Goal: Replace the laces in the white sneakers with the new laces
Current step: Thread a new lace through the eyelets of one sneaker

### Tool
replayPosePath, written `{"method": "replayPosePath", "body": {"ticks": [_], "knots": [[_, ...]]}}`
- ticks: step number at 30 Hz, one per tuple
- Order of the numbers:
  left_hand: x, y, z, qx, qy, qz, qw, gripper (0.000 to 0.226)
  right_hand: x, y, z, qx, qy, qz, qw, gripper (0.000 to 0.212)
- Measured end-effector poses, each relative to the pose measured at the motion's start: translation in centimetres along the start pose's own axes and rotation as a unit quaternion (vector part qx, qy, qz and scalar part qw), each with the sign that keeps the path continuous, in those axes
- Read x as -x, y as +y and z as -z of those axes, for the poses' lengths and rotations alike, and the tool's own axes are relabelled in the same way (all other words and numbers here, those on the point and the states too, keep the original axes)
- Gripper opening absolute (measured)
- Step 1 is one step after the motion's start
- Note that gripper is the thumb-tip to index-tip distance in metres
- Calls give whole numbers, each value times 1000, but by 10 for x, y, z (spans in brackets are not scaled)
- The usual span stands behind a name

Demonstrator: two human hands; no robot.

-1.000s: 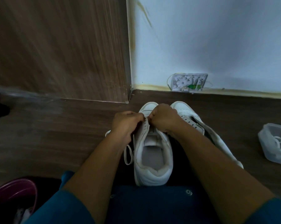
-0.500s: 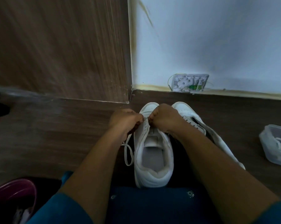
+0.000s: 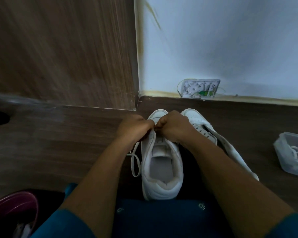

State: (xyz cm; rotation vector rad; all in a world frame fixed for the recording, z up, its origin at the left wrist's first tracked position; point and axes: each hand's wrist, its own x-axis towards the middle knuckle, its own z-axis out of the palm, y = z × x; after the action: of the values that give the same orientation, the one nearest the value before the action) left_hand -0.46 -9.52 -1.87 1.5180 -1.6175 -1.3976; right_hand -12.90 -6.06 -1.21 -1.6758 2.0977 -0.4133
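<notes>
I am working low on the dark wood-grain floor [image 3: 59, 143], and the white low-top leather sneaker [image 3: 162, 184] stands upright just in front of my knees, heel towards me and toe towards the wall. Both hands meet over its front eyelets. The left hand [image 3: 136, 128] has its grip curled tight, pinching a flat white lace [image 3: 135, 163] that trails from under the fist and falls in a loose loop on the floor beside the shoe. The right hand [image 3: 174, 126] is curled too, with its knuckles to the camera; whether its grip pinches the lace or the eyelet flap I cannot tell. The tongue and upper eyelets of this sneaker look bare, so I judge that lacing here is at the lowest rows, and I cannot tell from the view whether this lace is an old one or a new one. The second white sneaker [image 3: 206, 134] lies tipped on its side just to the right, touching the first, and its visible eyelets look empty. Well apart to the right, a clear plastic box [image 3: 282, 162] holds a coiled white lace [image 3: 294, 150]. By my reckoning most of the job is still ahead: the upper rows of this shoe, then the whole of the other.
</notes>
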Motion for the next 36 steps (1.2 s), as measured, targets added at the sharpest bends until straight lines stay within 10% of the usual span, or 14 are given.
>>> {"method": "replayPosePath", "body": {"ticks": [10, 15, 19, 24, 30, 33, 36], "knots": [[1, -2, 3, -53, -63, -91, 992, 20, 11, -10, 25, -187, -9, -53, 981, 26], [1, 6, 2, -93, -11, -164, 982, 12, 18, -9, 45, -426, 21, -93, 900, 17], [4, 27, 8, 98, 0, -160, 982, 29, 26, -10, 42, -375, -71, -42, 923, 13], [14, 59, 12, 266, -55, -259, 927, 26, 20, -7, 29, -240, 23, 63, 968, 17], [5, 24, 15, -54, -171, -131, 975, 21, 20, -17, 59, -611, 185, 139, 757, 20], [7, 35, 11, 82, -128, -149, 977, 34, 18, -5, 52, -445, 185, 67, 874, 16], [11, 54, 18, 300, -98, -224, 922, 35, 21, 1, 36, -228, -7, 58, 972, 19]]}}
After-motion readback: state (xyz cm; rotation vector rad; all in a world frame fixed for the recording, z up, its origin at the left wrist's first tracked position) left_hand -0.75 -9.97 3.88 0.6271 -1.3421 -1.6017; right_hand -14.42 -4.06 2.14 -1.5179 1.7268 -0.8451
